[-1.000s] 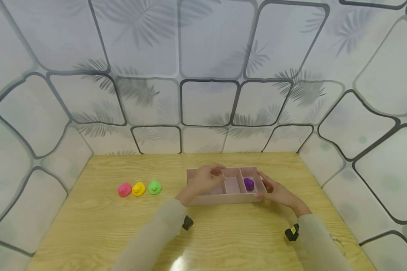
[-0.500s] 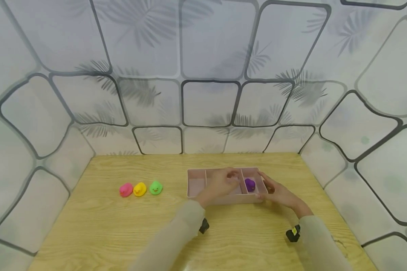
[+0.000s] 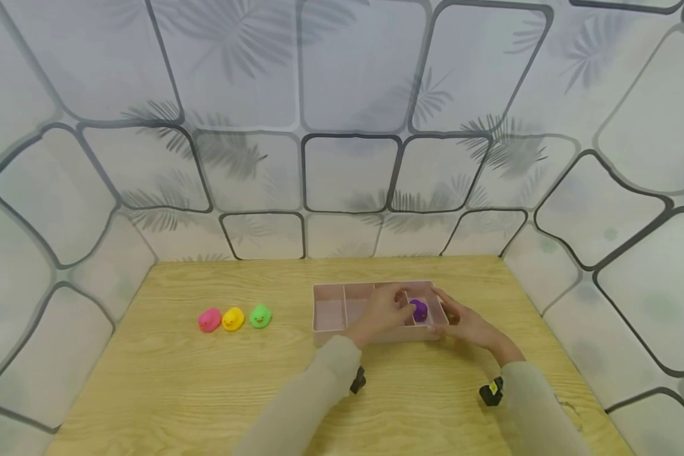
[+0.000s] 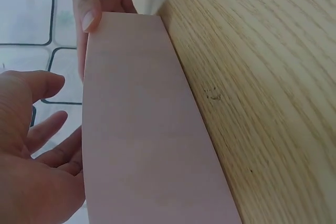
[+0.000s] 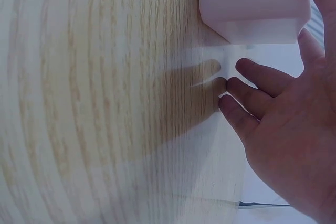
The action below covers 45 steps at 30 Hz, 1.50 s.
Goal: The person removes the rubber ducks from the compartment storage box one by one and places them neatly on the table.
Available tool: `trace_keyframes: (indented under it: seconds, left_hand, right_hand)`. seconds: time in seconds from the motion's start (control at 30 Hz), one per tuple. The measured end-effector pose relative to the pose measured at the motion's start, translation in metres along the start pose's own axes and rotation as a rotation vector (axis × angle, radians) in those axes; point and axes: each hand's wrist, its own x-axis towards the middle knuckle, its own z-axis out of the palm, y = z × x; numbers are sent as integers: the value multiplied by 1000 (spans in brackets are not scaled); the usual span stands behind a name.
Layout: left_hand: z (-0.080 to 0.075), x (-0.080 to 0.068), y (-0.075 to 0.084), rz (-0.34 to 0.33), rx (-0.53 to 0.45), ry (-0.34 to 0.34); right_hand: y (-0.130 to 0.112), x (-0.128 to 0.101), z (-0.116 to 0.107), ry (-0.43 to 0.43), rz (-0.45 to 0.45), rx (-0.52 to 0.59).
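A long pink divided box (image 3: 329, 309) lies crosswise on the table, split into several compartments. In its rightmost compartment sits a purple rubber duck (image 3: 419, 310). My left hand (image 3: 383, 311) hovers over the box, its thumb at the duck's left edge; whether they touch, I cannot tell. In the left wrist view the thumb and fingers of this hand (image 4: 31, 150) are spread apart, holding nothing. My right hand (image 3: 472, 324) grips the box's right end, thumb at the front corner and index finger at the back one. Its other fingers (image 5: 257, 77) hang free beside the end wall.
To the left on the wooden table (image 3: 205, 392) stand a pink duck (image 3: 209, 320), a yellow duck (image 3: 233, 318) and a green duck (image 3: 260, 315) in a row. A patterned curtain (image 3: 348, 171) encloses the table at the back and both sides.
My left hand has moved rightward over the box, from the left compartments to beside the purple duck. The right hand keeps its grip, and the box and ducks have stayed put.
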Motion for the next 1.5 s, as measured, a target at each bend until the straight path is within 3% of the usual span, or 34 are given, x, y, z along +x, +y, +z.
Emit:
trace_keyframes:
  seconds: [0.27,0.5,0.67,0.87,1.03,1.27,1.5]
  left_hand:
    - [12,2,2,11,66,-2]
    - [15,5,6,-88,159,-30]
    - [18,12,2,-101,242,-44]
    - [17,17,0,-92,210,-72]
    - [15,19,6,-126,189,-111]
    - [19,23,13,-158,247,-160]
    - [28,25,12,-215,310,-140]
  right_hand:
    - [0,0,0,-12,7,2]
    - [1,1,0,-1,10,8]
    - [3,3,0,-6,-17,25]
    - [6,3,1,-7,-3,19]
    - [7,2,0,-13,3,36]
    - [6,1,0,-11,-14,39]
    - [8,1,1,3,-34,39]
